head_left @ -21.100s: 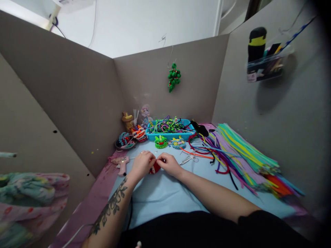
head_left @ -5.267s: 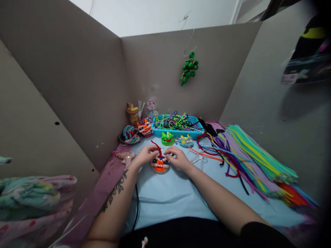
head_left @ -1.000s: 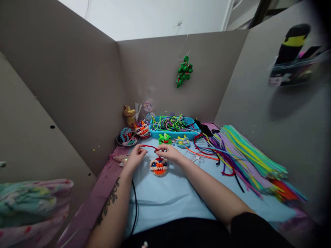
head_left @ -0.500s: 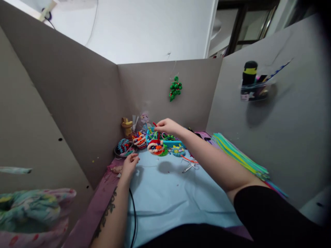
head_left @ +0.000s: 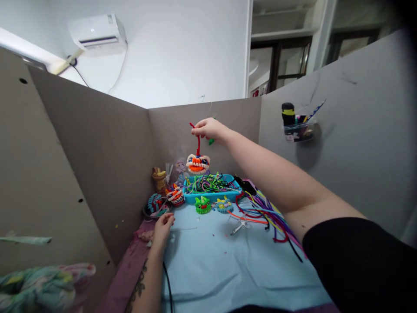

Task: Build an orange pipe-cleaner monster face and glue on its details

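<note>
My right hand [head_left: 210, 129] pinches the top of a red pipe cleaner [head_left: 198, 143]. From it hangs a fuzzy pipe-cleaner animal head [head_left: 198, 164] in orange, white and red with blue eyes, lifted clear of the table. Low at the left side of the table, my left hand [head_left: 163, 227] has its fingers curled in, and nothing shows in them. Close by it are a dark bowl [head_left: 148, 214] with a blue and red fuzzy piece [head_left: 155, 202] and an orange-white head [head_left: 175, 195]. A green head [head_left: 203, 205] and a light blue and yellow one [head_left: 224, 204] sit on the table.
A blue tray [head_left: 198, 198] of pipe-cleaner offcuts stands at the back. Silver scissors [head_left: 240, 225] lie right of centre, beside loose long pipe cleaners [head_left: 270, 213]. Grey partitions [head_left: 107, 152] enclose the table, with a clear holder [head_left: 298, 132] on the right one.
My right hand has raised the hanging head higher, up from in front of the tray. The view has tilted upward and turned slightly. My left hand stays in about the same place.
</note>
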`<state>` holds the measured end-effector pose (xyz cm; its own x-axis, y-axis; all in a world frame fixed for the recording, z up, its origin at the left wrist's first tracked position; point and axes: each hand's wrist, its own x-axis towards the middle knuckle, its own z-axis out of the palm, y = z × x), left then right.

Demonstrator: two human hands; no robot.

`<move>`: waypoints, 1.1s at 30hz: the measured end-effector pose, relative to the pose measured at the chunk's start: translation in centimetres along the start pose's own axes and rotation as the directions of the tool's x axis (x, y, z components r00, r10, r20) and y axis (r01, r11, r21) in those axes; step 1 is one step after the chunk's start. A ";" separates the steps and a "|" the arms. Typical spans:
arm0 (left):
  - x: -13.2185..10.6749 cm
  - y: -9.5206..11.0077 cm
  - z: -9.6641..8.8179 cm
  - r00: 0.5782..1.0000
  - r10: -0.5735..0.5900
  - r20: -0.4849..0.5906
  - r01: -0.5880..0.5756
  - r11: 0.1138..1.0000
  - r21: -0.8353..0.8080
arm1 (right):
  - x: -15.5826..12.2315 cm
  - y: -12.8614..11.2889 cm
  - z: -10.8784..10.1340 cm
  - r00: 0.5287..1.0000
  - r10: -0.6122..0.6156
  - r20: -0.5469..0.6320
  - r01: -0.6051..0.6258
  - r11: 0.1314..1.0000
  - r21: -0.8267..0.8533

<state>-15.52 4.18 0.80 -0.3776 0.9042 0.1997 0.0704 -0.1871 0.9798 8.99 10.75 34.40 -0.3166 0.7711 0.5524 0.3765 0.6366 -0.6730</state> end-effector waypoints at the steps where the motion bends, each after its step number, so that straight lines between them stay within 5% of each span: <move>1: 0.0 0.0 0.0 1.000 0.003 -0.002 -0.003 1.000 -0.001 | 0.0 0.2 0.0 1.000 0.002 0.013 -0.003 1.000 0.002; 12: -0.8 0.6 0.6 0.990 0.011 0.141 -0.020 0.998 0.066 | -0.8 2.4 2.1 0.997 0.046 0.068 -0.047 0.999 0.020; 17: -2.0 1.2 1.6 0.970 -0.029 0.241 0.033 0.999 -0.015 | -3.5 2.8 3.5 0.989 0.046 0.141 -0.055 0.996 0.063; 22: -2.3 1.6 2.1 0.962 -0.030 0.273 0.111 0.952 -0.286 | -8.7 6.2 7.5 0.952 0.091 0.292 -0.127 0.986 0.107; 27: -1.8 1.5 1.6 0.964 -0.016 0.264 0.105 0.940 -0.326 | -12.4 11.0 13.0 0.866 0.137 0.481 -0.221 0.968 0.121; 30: -2.2 1.7 1.2 0.916 -0.050 0.399 0.135 0.973 -0.188 | -13.4 13.1 15.4 0.817 0.170 0.551 -0.272 0.956 0.107; 33: -2.8 2.1 0.6 0.815 -0.123 0.566 0.136 0.991 0.019 | -15.2 14.3 16.5 0.889 0.194 0.415 -0.276 0.950 0.148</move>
<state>-13.80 1.47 2.31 0.2058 0.9775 0.0466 0.0360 -0.0551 0.9978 4.88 8.04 8.24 -0.5694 0.8070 0.1566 0.3161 0.3908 -0.8645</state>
